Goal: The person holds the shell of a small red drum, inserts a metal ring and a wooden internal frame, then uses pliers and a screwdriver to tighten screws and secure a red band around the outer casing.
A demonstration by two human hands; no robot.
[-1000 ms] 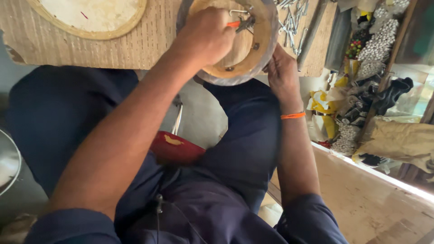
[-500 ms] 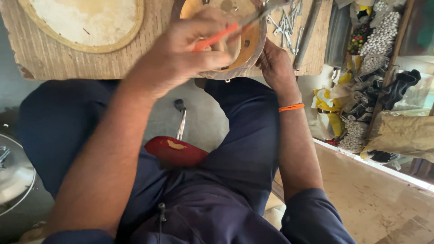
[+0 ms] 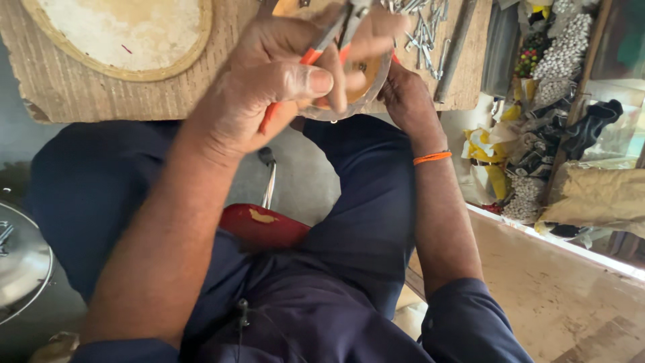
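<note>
Orange-handled pliers [image 3: 322, 47] clenched in raised left hand [image 3: 282, 81], right hand [image 3: 403, 91] gripping round frame [image 3: 366, 84].

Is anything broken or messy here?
Yes. The red stool seat has a chipped patch showing yellow, the wooden board has a ragged, broken corner, and loose metal nails lie scattered on the board.

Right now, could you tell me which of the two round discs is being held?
The right disc, under the pliers and gripped by the right hand; the pale left disc lies untouched.
</note>
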